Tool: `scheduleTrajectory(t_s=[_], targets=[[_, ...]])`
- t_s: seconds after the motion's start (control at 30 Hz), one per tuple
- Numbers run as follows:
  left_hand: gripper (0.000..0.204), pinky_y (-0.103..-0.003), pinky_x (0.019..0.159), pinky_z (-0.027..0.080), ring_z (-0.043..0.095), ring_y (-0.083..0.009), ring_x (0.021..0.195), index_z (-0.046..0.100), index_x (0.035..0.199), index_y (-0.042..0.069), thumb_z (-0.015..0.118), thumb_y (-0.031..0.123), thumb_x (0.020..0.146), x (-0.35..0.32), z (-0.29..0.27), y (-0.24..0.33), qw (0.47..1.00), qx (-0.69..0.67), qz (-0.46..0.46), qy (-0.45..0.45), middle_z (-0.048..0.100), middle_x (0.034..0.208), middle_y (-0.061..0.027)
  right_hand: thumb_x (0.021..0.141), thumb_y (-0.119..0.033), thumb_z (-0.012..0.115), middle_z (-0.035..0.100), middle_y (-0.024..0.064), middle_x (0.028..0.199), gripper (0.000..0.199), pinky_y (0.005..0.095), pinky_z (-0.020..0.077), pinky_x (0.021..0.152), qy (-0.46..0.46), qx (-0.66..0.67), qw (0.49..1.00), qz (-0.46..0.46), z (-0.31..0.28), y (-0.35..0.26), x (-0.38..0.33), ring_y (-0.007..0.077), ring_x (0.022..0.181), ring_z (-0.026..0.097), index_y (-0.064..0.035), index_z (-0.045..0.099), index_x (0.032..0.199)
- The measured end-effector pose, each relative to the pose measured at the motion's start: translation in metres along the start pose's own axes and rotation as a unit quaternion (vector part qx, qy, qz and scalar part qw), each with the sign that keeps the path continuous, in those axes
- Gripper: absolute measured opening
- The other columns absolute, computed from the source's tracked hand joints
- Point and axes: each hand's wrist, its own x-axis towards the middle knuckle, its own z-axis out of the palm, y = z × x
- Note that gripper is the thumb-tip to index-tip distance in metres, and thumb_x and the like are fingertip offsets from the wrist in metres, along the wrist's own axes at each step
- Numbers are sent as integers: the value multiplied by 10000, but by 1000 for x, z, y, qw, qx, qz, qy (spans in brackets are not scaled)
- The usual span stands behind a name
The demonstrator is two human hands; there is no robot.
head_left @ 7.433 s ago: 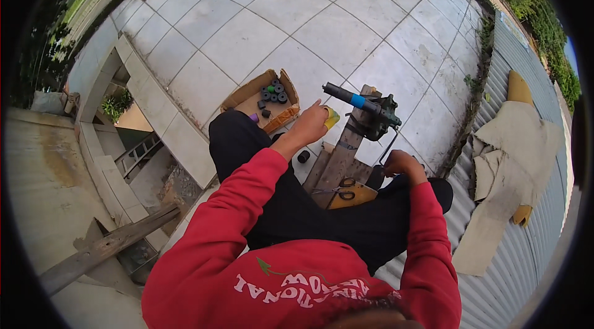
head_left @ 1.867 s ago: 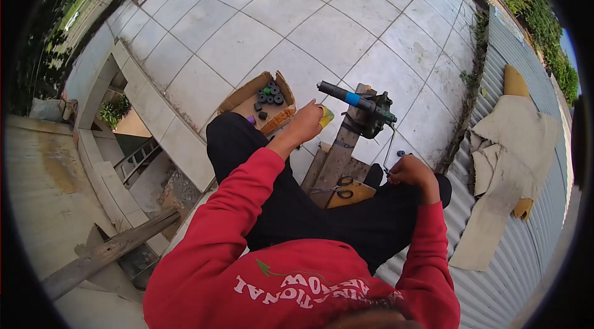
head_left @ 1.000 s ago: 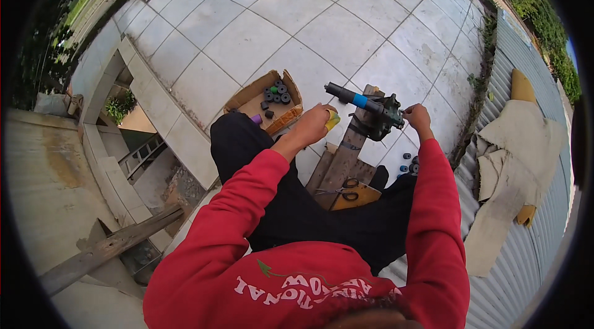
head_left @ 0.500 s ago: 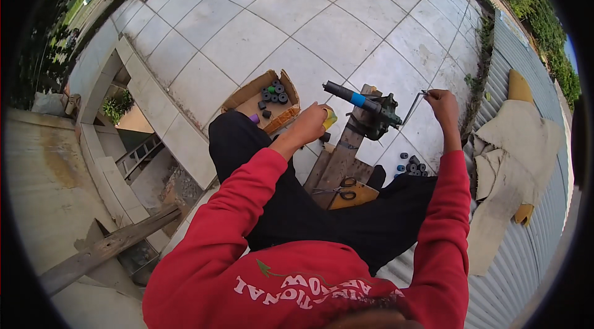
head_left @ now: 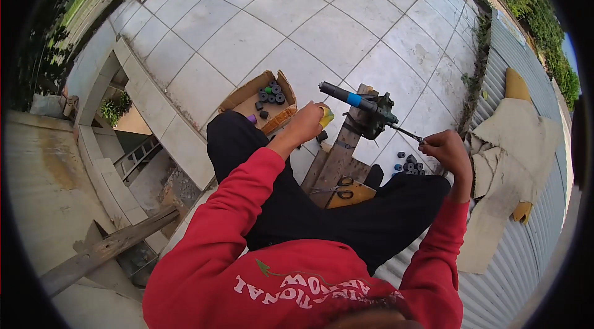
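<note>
crank (head_left: 406, 132) in curled right fingers (head_left: 431, 148)

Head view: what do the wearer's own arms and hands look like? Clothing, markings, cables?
Left sleeve and right sleeve: long, red, creased, no print visible. Left hand and right hand: bare, no gloves. No watch or cables visible.
</note>
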Motion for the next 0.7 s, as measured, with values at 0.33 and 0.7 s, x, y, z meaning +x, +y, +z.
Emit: scheduleTrajectory(t_s=[0.33,0.7], targets=[[328,-447,948,514,633,-421,1071,688,1087,-49,586,-98,779,2,-1,3,1000,-5,4,29,695,1146,-213,822,-187,804,761,97,748,197,309,568,663,-340,60,935,83,95,31,10,150,678,721,1,803,879],[326,-458,938,508,622,-429,1055,686,1073,-48,584,-102,769,-1,-3,-2,999,16,-12,32,690,1126,-209,792,-250,826,765,53,743,214,326,579,645,-338,-42,938,54,196,117,118,152,638,720,-42,809,836]])
